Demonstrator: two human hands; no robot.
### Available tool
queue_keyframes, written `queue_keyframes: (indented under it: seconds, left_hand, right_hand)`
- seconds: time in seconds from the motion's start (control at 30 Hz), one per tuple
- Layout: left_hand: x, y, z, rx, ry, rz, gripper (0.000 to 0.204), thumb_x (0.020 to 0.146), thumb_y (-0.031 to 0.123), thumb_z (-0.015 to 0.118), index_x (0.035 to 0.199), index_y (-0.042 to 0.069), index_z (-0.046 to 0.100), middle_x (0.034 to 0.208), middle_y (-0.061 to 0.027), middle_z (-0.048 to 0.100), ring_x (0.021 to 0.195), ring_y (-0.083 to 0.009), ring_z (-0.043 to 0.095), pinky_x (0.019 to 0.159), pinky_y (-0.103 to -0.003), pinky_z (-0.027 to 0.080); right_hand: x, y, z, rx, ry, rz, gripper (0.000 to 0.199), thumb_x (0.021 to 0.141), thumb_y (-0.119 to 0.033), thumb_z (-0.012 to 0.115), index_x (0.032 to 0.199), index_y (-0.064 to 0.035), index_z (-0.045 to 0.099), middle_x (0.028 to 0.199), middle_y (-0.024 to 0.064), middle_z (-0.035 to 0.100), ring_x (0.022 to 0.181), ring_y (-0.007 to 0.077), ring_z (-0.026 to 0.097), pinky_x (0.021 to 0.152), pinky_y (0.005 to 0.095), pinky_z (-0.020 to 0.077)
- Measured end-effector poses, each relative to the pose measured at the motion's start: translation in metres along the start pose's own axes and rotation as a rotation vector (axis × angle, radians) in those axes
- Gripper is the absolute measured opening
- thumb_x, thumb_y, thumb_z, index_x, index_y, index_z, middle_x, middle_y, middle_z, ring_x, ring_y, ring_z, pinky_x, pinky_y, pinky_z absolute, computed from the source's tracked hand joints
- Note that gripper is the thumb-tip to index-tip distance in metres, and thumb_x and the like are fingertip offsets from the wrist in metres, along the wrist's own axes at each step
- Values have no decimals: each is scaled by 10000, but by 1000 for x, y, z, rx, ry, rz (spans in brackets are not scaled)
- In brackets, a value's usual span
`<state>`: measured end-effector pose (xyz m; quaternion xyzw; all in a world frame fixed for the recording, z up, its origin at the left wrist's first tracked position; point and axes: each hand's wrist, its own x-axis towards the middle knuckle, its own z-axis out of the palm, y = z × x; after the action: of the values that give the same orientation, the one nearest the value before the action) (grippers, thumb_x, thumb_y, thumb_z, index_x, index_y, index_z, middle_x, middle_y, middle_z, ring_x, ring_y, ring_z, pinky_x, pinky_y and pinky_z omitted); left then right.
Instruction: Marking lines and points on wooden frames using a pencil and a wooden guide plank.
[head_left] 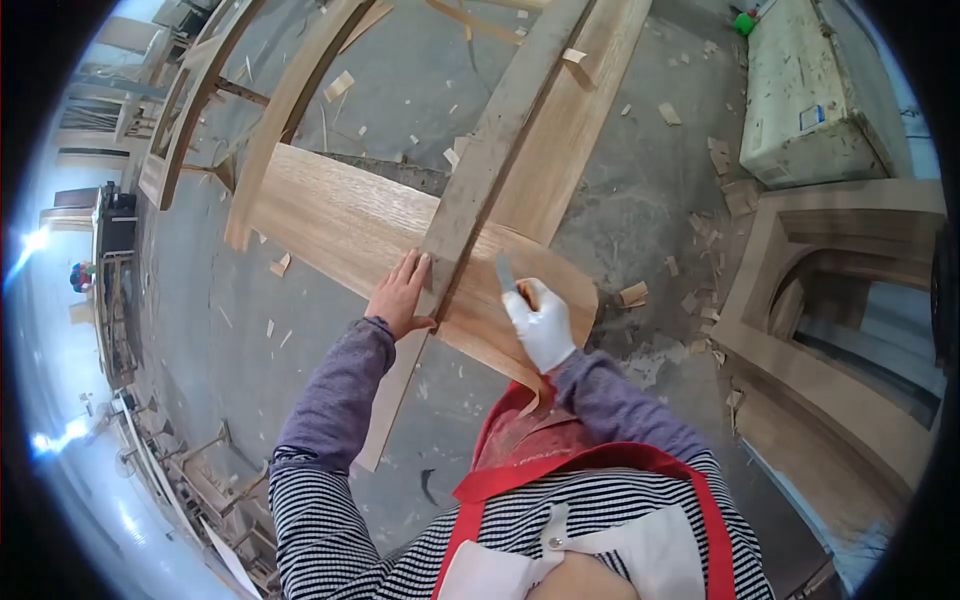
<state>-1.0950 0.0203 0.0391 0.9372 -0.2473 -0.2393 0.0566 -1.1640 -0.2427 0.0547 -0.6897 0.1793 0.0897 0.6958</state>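
My left hand, bare, lies on the near end of a long, narrow wooden board, fingers stretched forward and thumb out toward its right edge. The board crosses over a sheet of wood veneer. My right hand, in a white glove, is closed around a knife with a flat grey blade; its handle is mostly hidden in the fist. The blade is above the veneer, right of the board; whether it touches is unclear. The veneer's right end curls down by my red apron.
Another long veneer strip runs away under the board. Curved wooden frames stand at the far left. On the right are an arched wooden frame and a worn, pale box-like cabinet. Veneer scraps litter the grey floor.
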Motion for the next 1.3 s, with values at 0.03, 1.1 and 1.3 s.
queue_keyframes:
  seconds: [0.03, 1.1, 1.3]
  left_hand:
    - [0, 0, -1, 5, -7, -8, 1204, 607, 334, 893, 1527, 26, 180, 1551, -235, 249, 1426, -391, 283, 1144, -431, 320]
    - [-1, 12, 49, -219, 419, -27, 824, 730, 163, 786, 1425, -5, 375, 1420, -349, 325, 1366, -500, 287, 1142, -490, 286]
    - [0, 15, 48, -181, 417, -47, 868, 703, 200, 813, 1431, 6, 382, 1444, -341, 305, 1361, -497, 299, 1130, -496, 303]
  right_hand:
    - [-2, 3, 11, 83, -35, 103, 171, 915, -137, 625, 958, 29, 620, 735, 46, 610, 709, 99, 575, 633, 298, 473]
    - [118, 31, 100, -828, 539, -97, 342, 894, -333, 538, 1023, -44, 668, 760, 205, 690, 739, 391, 681, 720, 501, 530]
    - [118, 31, 100, -783, 553, -119, 331, 894, -322, 537, 1018, -40, 659, 774, 225, 684, 748, 397, 679, 709, 503, 530]
